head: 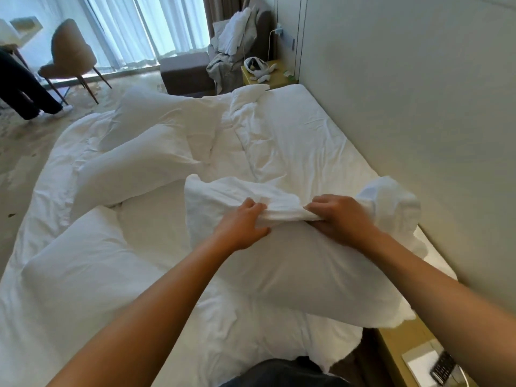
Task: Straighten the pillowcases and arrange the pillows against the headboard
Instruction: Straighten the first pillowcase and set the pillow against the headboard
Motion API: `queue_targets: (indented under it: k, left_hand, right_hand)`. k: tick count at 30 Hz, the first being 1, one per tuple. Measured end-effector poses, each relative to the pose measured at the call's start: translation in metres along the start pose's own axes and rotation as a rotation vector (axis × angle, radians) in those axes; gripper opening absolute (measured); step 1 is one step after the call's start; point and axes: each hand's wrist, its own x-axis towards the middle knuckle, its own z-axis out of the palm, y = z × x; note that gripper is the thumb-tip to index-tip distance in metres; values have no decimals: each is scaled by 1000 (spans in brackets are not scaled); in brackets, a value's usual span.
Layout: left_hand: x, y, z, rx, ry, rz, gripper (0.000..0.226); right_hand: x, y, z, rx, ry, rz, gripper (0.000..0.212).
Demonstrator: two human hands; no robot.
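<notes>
A white pillow [301,272] lies in front of me on the bed, close to the padded headboard [418,93] on the right. Its pillowcase [223,194] is bunched up at the far end. My left hand [243,227] and my right hand [340,219] both grip a gathered fold of that pillowcase, side by side. Three more white pillows lie on the left half of the bed: one near me [81,263], one in the middle [131,169], one farther off [156,115].
The rumpled white duvet [293,135] covers the bed. A nightstand [418,356] with a remote stands at the near right, another nightstand [268,75] at the far end. A chair [69,57], an ottoman [184,71] and a person's legs [25,90] stand on the floor beyond.
</notes>
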Motion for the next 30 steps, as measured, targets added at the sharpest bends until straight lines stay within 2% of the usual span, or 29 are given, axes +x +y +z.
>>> queue_targets:
  k: [4, 6, 10, 14, 17, 19, 21, 23, 26, 30]
  left_hand:
    - [0, 23, 71, 7, -322, -50, 80]
    - [-3, 33, 97, 25, -406, -43, 83]
    - [4, 48, 115, 47, -343, -62, 72]
    - [15, 61, 112, 51, -212, -70, 58]
    - [19, 71, 118, 18, -191, -109, 72]
    - [19, 74, 125, 0, -197, -147, 84]
    - [20, 76, 129, -25, -176, -150, 87]
    - [23, 74, 129, -51, -168, -143, 87]
    - [32, 67, 122, -64, -172, -124, 83]
    - [52, 58, 112, -16, -187, -82, 79]
  right_hand:
    - [-75, 40, 48, 79, -400, 610, 9]
    - [-116, 56, 64, 92, -473, 782, 13]
    - [-154, 65, 71, 202, -386, 766, 35]
    - [-134, 57, 74, 261, -259, 684, 56]
    - [-117, 56, 78, 320, -193, 715, 63]
    - [-113, 57, 81, 365, -149, 767, 59]
    - [-117, 59, 83, 399, -104, 815, 42]
    - [-125, 58, 81, 430, -59, 847, 33]
    - [-136, 54, 75, 455, 18, 870, 31]
    - [-147, 48, 61, 370, 105, 828, 22]
